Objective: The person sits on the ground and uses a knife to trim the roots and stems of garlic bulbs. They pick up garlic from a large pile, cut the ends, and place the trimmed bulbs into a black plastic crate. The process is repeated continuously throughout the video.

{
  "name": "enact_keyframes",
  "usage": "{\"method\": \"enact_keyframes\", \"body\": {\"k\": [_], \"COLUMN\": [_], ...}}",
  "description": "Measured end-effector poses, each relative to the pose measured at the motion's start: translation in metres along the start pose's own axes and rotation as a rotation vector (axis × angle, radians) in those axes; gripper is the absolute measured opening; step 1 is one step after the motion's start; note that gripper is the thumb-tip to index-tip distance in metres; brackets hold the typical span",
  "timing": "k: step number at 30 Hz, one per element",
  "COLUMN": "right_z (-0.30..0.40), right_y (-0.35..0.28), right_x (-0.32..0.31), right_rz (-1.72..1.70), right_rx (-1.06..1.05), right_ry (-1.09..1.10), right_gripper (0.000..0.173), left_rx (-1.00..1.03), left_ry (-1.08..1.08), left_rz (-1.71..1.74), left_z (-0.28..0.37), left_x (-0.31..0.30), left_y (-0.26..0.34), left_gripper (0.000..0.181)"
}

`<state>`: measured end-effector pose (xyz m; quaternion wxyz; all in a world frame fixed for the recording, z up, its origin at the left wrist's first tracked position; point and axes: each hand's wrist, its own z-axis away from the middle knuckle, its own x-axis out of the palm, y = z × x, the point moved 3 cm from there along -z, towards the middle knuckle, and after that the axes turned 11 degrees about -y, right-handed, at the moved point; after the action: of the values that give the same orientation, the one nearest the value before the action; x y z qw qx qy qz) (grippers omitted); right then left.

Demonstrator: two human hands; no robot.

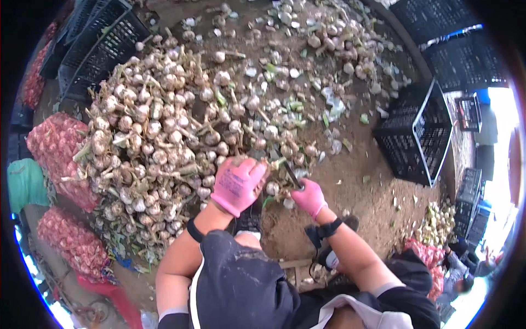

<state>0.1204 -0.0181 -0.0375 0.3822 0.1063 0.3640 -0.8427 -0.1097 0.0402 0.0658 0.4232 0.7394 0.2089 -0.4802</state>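
Note:
My left hand [239, 186], in a pink glove, is closed around a garlic bulb, mostly hidden under the fingers; its cut or leafy stem [279, 162] points right. My right hand [309, 198], also gloved in pink, grips a knife or similar dark-bladed cutting tool [291, 173], with the blade up against the stem. A large heap of garlic bulbs with stalks [152, 131] spreads to the left of my hands. Loose bulbs [271, 132] and leafy scraps lie just beyond them on the dirt ground.
Black plastic crates stand at the right [411, 131] and upper left [102, 49]. Red mesh sacks of garlic [61, 152] line the left side. Another garlic pile [349, 45] lies at the upper right, and pale bulbs [436, 224] at the lower right, near another person [454, 271].

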Motion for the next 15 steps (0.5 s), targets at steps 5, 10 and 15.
{"method": "enact_keyframes", "body": {"k": [5, 10, 15], "right_z": [0.009, 0.014, 0.016], "right_y": [0.006, 0.010, 0.025], "right_x": [0.009, 0.017, 0.026], "right_rz": [-0.167, -0.447, -0.443], "right_rx": [0.037, 0.115, 0.085], "right_ry": [-0.060, -0.127, -0.096], "right_gripper": [0.040, 0.036, 0.027], "left_rx": [-0.214, -0.792, -0.265], "left_ry": [-0.226, -0.616, -0.077], "left_rz": [0.276, 0.669, 1.179], "left_z": [0.023, 0.050, -0.040], "left_x": [0.028, 0.065, 0.025], "left_y": [-0.021, -0.079, -0.073], "left_gripper": [0.018, 0.050, 0.064]}}
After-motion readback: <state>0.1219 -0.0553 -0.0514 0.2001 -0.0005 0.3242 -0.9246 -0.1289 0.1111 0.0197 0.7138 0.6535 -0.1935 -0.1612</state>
